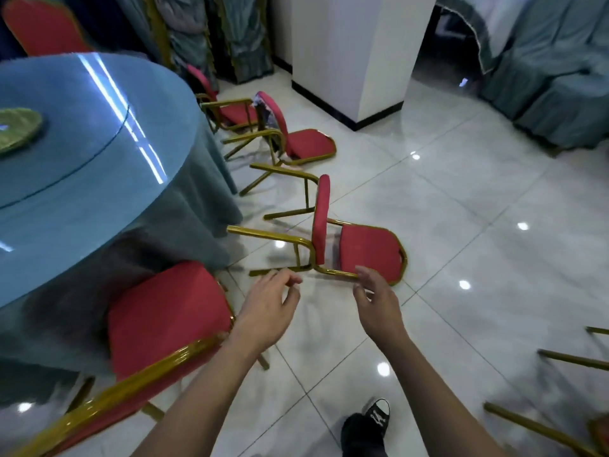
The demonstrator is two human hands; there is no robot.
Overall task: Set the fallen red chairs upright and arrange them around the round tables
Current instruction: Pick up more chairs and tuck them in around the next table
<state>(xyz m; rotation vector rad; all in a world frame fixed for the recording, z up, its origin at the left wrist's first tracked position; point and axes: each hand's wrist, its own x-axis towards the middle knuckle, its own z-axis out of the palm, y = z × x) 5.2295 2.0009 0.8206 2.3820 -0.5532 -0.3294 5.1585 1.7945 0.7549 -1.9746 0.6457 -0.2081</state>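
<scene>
Head view: both bare hands reach forward over glossy white floor tiles (461, 199), apart from each other
Round table (82, 153): far left of the left hand, blue cloth, glass top, green mat (16, 130) on it
Upright red chair (164, 311): just left of and below the left hand, seat facing the table, gold back rail crossing under the left forearm
Left hand (268, 306): fingers loosely curled, holding nothing, held over the floor between the upright chair and the nearest fallen chair
Nearest fallen red chair (365, 249): just ahead of both hands, lying on its back, seat standing up, gold legs pointing left toward the table
Right hand (375, 298): fingers relaxed and spread, fingertips at the gold frame rail of that chair's backrest, contact cannot tell
Second fallen red chair (306, 143): further ahead of the hands, tipped over beside the table skirt
Third fallen red chair (230, 110): beyond that, same state
White pillar (356, 54): well ahead of the right hand
Gold chair legs (573, 357): far right of the right hand, at the frame edge
Black sneaker (377, 415): below the right forearm
</scene>
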